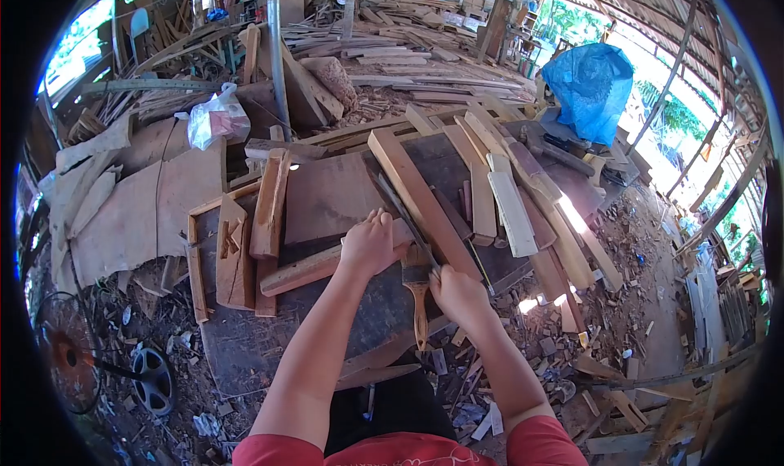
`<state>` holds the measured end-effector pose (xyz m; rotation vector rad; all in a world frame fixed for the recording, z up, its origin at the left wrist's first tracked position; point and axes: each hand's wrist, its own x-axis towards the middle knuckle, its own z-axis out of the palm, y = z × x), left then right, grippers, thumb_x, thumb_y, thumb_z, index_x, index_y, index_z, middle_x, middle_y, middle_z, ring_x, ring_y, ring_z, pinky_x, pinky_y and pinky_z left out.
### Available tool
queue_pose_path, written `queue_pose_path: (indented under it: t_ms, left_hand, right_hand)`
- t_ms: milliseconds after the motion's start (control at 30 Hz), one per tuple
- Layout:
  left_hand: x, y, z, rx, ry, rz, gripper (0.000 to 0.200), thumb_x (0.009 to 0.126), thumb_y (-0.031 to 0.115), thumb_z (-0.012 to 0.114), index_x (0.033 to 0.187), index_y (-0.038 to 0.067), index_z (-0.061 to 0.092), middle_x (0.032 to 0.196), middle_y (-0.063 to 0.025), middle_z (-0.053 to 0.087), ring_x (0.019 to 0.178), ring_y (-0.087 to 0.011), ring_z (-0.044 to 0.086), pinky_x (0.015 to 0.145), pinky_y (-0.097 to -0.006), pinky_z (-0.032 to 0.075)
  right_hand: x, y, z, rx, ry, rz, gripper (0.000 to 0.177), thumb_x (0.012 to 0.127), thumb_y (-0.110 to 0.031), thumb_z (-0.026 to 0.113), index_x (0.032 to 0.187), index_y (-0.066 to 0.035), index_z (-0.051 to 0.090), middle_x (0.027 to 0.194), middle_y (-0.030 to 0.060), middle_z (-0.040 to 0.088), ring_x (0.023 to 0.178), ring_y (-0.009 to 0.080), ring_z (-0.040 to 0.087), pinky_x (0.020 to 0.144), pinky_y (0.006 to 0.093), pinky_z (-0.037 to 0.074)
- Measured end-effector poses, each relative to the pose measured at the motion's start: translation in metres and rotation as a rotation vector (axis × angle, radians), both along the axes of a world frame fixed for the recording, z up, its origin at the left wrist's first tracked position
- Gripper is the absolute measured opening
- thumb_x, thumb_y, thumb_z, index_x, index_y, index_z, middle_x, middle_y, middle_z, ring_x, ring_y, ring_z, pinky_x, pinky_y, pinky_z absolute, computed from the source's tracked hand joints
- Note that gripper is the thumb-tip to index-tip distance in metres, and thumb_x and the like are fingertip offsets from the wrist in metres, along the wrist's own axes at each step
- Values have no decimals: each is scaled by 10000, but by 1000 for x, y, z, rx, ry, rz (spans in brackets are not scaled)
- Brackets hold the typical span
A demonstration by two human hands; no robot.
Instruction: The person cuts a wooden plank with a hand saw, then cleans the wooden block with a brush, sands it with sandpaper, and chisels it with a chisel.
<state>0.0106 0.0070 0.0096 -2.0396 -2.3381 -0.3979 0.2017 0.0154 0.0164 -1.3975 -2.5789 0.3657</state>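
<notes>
My left hand [369, 241] is closed over the far end of a squared wooden block [306, 272] that lies slantwise on the dark workbench [278, 347]. My right hand [461, 296] grips the near end of a long, thin, dark metal tool [400, 200]. The tool slants up and to the left, passing close by the block's end. Beside the right hand is a paintbrush [419, 303], its wooden handle pointing toward me. Just beyond the tool a long wooden beam [420, 196] lies diagonally.
Left of the block are a carved wooden piece [234, 258] and a grooved one [269, 205]. Several boards [510, 205] lie to the right. A blue plastic bag [590, 86] is at the back right, a white bag [218, 119] at the back left. A fan [69, 356] stands lower left.
</notes>
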Motion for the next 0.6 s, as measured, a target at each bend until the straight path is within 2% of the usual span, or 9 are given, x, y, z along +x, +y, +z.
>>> queue_pose_path:
  t_ms: [200, 300, 433, 600]
  left_hand:
    - [-3, 3, -6, 12, -16, -14, 712, 807, 463, 540, 1200, -105, 368, 1294, -244, 410, 1231, -278, 396, 977, -333, 370]
    - [-2, 3, -7, 21, -8, -14, 705, 806, 467, 539, 1189, -103, 377, 1276, -254, 424, 1220, -283, 409, 967, -334, 379]
    - [-2, 3, -8, 49, 4, -11, 652, 802, 463, 544, 1139, -80, 418, 1289, -228, 429, 1228, -282, 407, 958, -333, 398]
    - [-3, 4, -11, 98, -8, -12, 635, 802, 449, 549, 1125, -84, 425, 1278, -228, 442, 1219, -287, 417, 959, -337, 396]
  right_hand:
    - [66, -54, 5, -87, -124, -47, 319, 885, -309, 430, 826, -7, 511, 698, 216, 612, 682, 397, 605, 644, 487, 476]
    - [75, -58, 3, -67, -148, -49, 323, 887, -306, 428, 815, -1, 509, 689, 215, 610, 665, 400, 601, 639, 487, 475]
    - [59, -54, 22, -94, -150, -54, 325, 890, -299, 425, 810, 4, 512, 689, 216, 609, 672, 401, 601, 647, 476, 478]
    - [17, -15, 16, -46, -93, -18, 322, 888, -298, 427, 819, -1, 531, 697, 212, 613, 693, 395, 607, 660, 468, 480]
